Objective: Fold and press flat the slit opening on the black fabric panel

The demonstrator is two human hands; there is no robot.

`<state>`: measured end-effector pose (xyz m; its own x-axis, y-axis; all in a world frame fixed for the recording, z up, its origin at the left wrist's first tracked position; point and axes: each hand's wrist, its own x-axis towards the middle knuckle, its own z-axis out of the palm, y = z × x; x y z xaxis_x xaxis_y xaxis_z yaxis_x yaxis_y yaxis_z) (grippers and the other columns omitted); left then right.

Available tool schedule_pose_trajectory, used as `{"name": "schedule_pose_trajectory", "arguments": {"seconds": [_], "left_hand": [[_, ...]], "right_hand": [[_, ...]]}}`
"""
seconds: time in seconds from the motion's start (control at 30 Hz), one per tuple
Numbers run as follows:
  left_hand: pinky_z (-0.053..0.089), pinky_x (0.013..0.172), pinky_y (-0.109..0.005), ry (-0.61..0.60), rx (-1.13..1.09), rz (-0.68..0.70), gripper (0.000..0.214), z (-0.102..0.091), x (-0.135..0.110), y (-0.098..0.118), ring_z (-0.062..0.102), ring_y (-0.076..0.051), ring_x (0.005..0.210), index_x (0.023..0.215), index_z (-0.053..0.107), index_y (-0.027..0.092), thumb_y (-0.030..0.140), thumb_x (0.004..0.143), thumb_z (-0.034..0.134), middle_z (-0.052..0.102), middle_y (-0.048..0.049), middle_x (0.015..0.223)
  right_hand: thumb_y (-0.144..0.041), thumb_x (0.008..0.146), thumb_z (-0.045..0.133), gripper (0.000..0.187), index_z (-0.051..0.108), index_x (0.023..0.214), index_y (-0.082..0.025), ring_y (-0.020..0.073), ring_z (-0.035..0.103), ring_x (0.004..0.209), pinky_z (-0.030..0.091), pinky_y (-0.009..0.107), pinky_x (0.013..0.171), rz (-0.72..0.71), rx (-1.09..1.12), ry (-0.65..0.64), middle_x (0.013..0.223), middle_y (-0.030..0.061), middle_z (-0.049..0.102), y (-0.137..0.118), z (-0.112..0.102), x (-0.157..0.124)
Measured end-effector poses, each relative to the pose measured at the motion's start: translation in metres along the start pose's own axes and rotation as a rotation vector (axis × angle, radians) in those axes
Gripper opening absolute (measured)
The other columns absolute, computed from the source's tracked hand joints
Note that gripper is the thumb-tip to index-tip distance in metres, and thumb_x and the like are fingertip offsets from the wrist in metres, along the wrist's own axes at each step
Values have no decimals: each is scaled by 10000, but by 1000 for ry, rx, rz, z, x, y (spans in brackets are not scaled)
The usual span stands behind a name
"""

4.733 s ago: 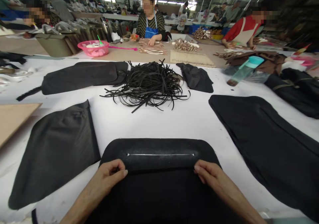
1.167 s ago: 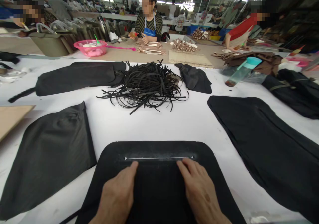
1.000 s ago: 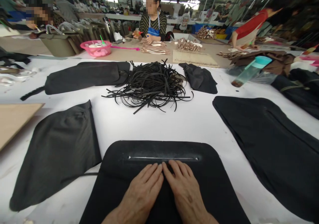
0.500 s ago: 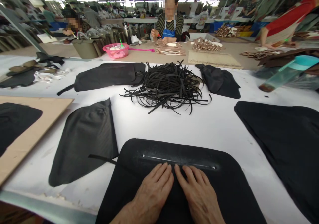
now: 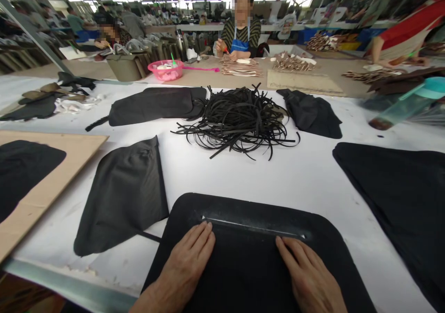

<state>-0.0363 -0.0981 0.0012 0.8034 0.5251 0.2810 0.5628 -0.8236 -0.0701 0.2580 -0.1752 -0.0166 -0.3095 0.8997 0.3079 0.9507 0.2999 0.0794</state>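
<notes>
Both hands lie open and flat, holding nothing: the left hand (image 5: 184, 271) and the right hand (image 5: 309, 276) rest well apart on a black fabric panel (image 5: 248, 276), just below its long white-edged slit (image 5: 253, 227). The panel lies at the near edge of a white-covered table (image 5: 243, 178), with a heap of black straps (image 5: 236, 123) farther off.

**Two bare hands and one forearm of the person, seen from above**

The left hand (image 5: 181, 266) and the right hand (image 5: 308, 276) have long, thin fingers — the nails (image 5: 209, 226) are cut short and flat. On the backs of both hands the skin has small creases — the knuckles stand out a little. The bare left forearm (image 5: 148, 301) reaches the bottom edge of the view.
</notes>
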Motion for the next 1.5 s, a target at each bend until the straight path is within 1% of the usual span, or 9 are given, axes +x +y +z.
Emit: {"name": "schedule_pose_trajectory", "arguments": {"seconds": [0.3,0.53,0.67,0.77,0.93,1.23,1.33,1.43,1.5], "left_hand": [[465,964,-296,81,-105,-96,537,9,-14,-8,494,-173,1169,1195,530,120,-46,749,280,588,-85,1214],[474,906,-271,139,-269,-257,517,-12,-14,-12,553,-179,1071,1308,422,217,25,839,322,585,-79,1180],[482,659,-173,43,-717,-493,539,-28,6,10,582,-100,684,1380,246,316,173,889,416,621,27,845],[439,581,-182,-132,-1069,-669,647,-28,26,29,505,-95,604,1385,198,317,166,828,491,518,68,696],[387,553,-219,-186,-1237,-623,700,-15,42,41,470,-105,591,1402,154,255,141,779,450,491,54,692],[414,544,-250,-180,-1187,-383,786,6,41,45,589,-149,617,1410,-65,175,132,766,382,661,-14,820],[406,545,-243,-233,-1188,-390,640,0,45,41,578,-144,606,1374,169,181,185,785,419,634,-1,773],[378,598,-230,-353,-1085,-415,156,-16,49,28,554,-133,643,938,543,217,247,837,427,581,20,701],[350,606,-225,-395,-1006,-471,248,-25,49,16,527,-123,640,704,526,207,296,885,383,543,27,655]], "right_hand": [[-16,775,334,481,504,1216,-107,233,535,1033,487,321,867,109,10,-55,1119,109,583,29,5,-33],[-251,890,349,292,599,1013,-167,280,552,958,476,421,812,412,69,-71,1102,120,573,40,-5,-40],[-391,907,401,250,584,987,-240,220,553,955,451,328,837,577,547,-99,1061,41,578,17,-33,-4],[-350,889,466,175,594,955,-251,167,566,850,448,251,765,535,1031,-314,943,1,596,-13,-51,30],[-248,756,609,345,579,1100,-263,123,522,683,423,221,613,568,1432,-455,960,-17,595,-48,-57,66],[-129,759,545,115,520,672,-198,98,475,620,325,201,578,501,1169,-368,645,-68,520,-65,-52,84],[-132,796,505,162,493,648,-198,101,481,633,320,203,589,474,1118,-377,644,-66,523,-59,-50,77],[-234,851,472,189,487,665,-204,115,442,606,314,217,567,559,1022,-340,620,-57,465,-38,-51,67],[-339,878,444,250,467,666,-208,124,406,587,306,226,540,660,968,-316,605,-53,410,-16,-50,58]]}}
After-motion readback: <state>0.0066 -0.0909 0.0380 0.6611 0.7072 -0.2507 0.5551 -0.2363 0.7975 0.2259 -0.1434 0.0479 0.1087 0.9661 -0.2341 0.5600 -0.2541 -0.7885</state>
